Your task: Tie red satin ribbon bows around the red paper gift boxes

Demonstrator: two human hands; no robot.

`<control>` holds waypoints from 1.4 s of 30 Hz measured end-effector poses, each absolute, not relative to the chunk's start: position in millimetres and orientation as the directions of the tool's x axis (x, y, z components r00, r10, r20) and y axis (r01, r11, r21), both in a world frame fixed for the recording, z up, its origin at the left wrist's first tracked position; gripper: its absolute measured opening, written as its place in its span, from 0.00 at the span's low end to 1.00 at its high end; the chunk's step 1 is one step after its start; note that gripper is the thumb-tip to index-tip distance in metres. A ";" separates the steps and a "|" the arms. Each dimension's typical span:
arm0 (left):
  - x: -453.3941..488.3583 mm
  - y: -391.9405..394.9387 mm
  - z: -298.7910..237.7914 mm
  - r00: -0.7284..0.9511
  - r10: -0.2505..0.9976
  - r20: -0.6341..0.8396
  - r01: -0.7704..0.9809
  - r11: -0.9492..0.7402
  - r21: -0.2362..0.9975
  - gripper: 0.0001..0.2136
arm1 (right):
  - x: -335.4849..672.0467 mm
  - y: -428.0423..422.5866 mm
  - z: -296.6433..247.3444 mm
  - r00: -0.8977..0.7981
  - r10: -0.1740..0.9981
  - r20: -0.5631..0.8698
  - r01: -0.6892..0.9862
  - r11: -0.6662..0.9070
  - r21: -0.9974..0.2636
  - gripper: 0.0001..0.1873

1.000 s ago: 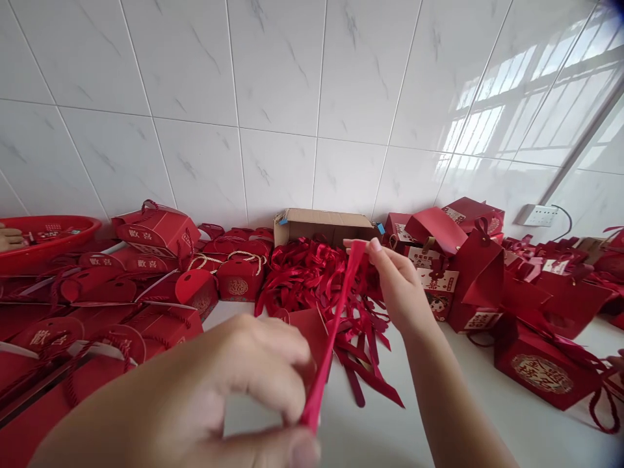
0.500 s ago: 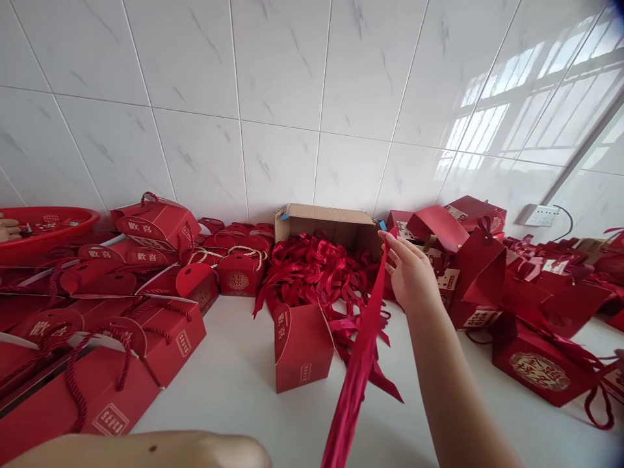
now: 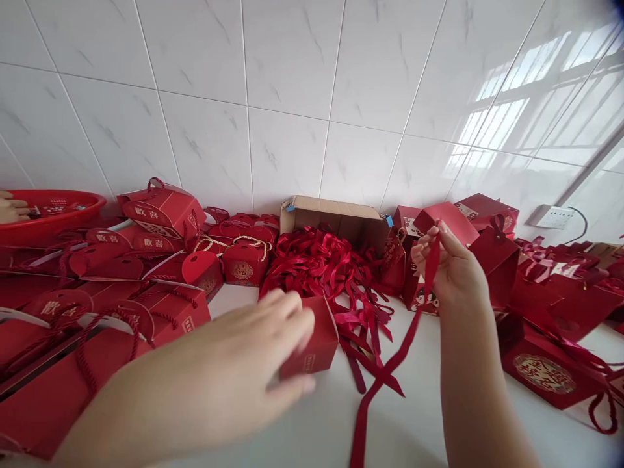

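Note:
My right hand (image 3: 451, 266) is raised at the right of centre, its fingers pinched on the upper end of a long red ribbon (image 3: 390, 370) that hangs down and trails off the bottom edge. My left hand (image 3: 253, 354) reaches forward with fingers stretched out and holds nothing; its fingertips are at a small red gift box (image 3: 316, 341) that stands on the white counter (image 3: 414, 422). Whether the fingers touch the box I cannot tell.
A brown cardboard box (image 3: 336, 218) by the tiled wall spills a heap of red ribbons (image 3: 326, 266). Several red gift boxes (image 3: 160, 211) crowd the left and right (image 3: 546, 370). A red basin (image 3: 53, 211) sits far left with another person's hand (image 3: 12, 208). A wall socket (image 3: 550, 218) is at the right.
My left hand let go of the ribbon's lower end, dropped out of sight, then came forward open toward the small red box. My right hand carried the ribbon's top end rightward.

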State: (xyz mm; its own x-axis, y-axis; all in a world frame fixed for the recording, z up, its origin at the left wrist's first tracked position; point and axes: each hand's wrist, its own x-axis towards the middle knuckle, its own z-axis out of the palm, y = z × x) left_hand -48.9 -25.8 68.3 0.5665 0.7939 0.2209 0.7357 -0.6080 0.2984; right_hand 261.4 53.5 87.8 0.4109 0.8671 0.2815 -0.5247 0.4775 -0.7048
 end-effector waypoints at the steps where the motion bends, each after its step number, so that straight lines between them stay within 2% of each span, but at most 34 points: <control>1: -43.9 -17.3 81.7 0.554 0.824 0.120 0.786 -0.565 0.251 0.15 | 260.1 50.7 87.6 0.404 0.855 0.325 -0.445 0.494 -0.747 0.09; 4: -32.1 8.9 99.6 0.442 0.894 -0.075 0.885 -0.421 0.200 0.18 | 248.2 43.2 85.2 0.229 0.884 0.407 -0.190 0.451 -0.872 0.17; 7: -25.9 28.9 92.7 0.405 0.891 -0.202 0.909 -0.369 0.195 0.24 | 232.4 40.3 79.4 -0.113 0.952 0.286 0.063 0.294 -0.954 0.17; 10: -24.8 39.5 83.3 0.468 0.842 -0.267 0.882 -0.430 0.191 0.26 | 220.6 41.2 71.9 -0.352 0.932 0.087 0.324 0.208 -0.923 0.13; 13: -25.9 43.4 80.5 0.520 0.806 -0.283 0.854 -0.477 0.210 0.27 | 213.4 41.4 66.4 -0.448 0.894 0.022 0.462 0.252 -0.850 0.08; 19: -25.7 45.0 81.0 0.505 0.807 -0.307 0.863 -0.470 0.184 0.28 | 204.0 39.0 67.7 -0.548 0.830 -0.105 0.504 0.226 -0.834 0.08; 24: -23.0 44.9 85.5 0.477 0.796 -0.374 0.878 -0.452 0.156 0.28 | 202.8 36.9 72.4 -0.586 0.796 -0.149 0.520 0.229 -0.823 0.08; 34: -20.4 41.9 89.6 0.481 0.791 -0.378 0.875 -0.461 0.146 0.27 | 198.2 34.7 74.2 -0.516 0.838 -0.177 0.644 0.243 -0.725 0.08; 42: -19.9 41.8 89.3 0.475 0.794 -0.380 0.878 -0.458 0.139 0.28 | 198.5 34.6 75.3 -0.508 0.840 -0.192 0.664 0.240 -0.709 0.08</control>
State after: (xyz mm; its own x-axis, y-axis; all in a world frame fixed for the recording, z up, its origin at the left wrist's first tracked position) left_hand -19.9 41.8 89.3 0.4746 0.7939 -0.3802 0.8779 -0.4582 0.1391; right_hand 198.5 34.6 75.3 -0.5079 0.8398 -0.1916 0.6636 0.2397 -0.7086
